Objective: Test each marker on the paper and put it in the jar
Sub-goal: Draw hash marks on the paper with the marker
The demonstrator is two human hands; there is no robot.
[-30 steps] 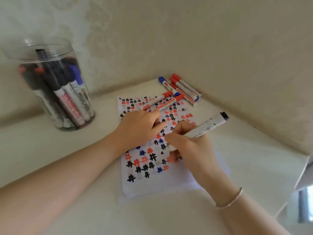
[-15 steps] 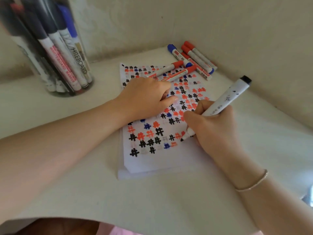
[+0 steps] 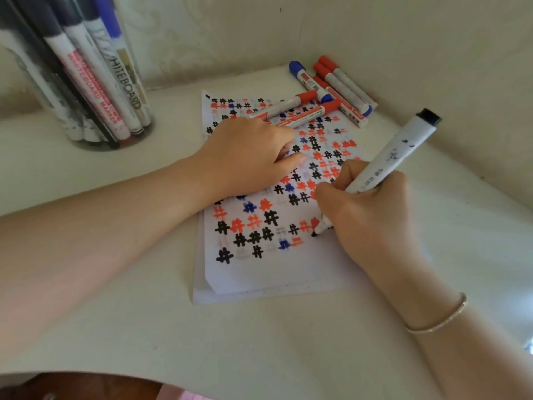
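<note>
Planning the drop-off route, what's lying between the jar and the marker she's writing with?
Head view: her left hand resting on the marked paper, between jar and black marker.

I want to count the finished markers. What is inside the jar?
The jar holds several markers standing tilted, with black and blue caps. Its top is cut off by the picture edge, and the markers at the back are hidden, so I cannot count them.
</note>
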